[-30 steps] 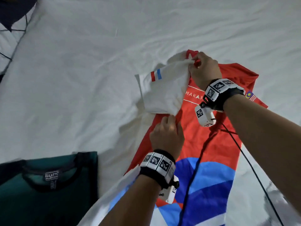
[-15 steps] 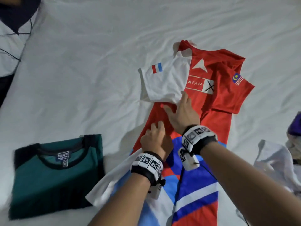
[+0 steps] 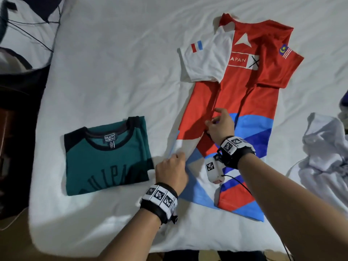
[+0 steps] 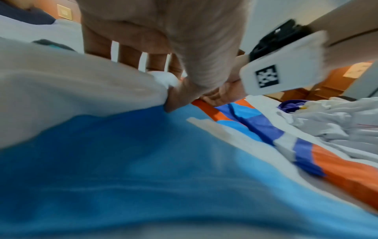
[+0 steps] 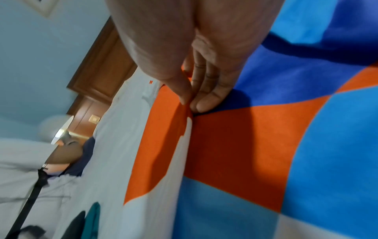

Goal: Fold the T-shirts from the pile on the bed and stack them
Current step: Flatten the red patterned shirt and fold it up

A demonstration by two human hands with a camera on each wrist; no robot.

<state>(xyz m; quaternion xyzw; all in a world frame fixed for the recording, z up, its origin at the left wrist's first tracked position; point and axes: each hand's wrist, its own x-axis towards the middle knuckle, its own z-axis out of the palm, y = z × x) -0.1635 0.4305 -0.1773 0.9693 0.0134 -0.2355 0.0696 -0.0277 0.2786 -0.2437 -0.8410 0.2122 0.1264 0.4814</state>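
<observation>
Dim, bluish indoor light; soft shadows beside the hands; both wrist views motion-blurred and edge-distorted.

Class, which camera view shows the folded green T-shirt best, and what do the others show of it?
The head view: the whole green T-shirt lies folded on the bed, collar label visible. The right wrist view catches only a teal sliver at its bottom edge; the left wrist view shows just a blurred teal scrap.

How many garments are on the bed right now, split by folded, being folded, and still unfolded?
Folded: 1, the green T-shirt.
Being folded: 1, the red jersey, gripped by both hands.
Unfolded: at least 1, the white garment; something purple at the edge is unclear.
Total: 3 clearly visible.
</observation>
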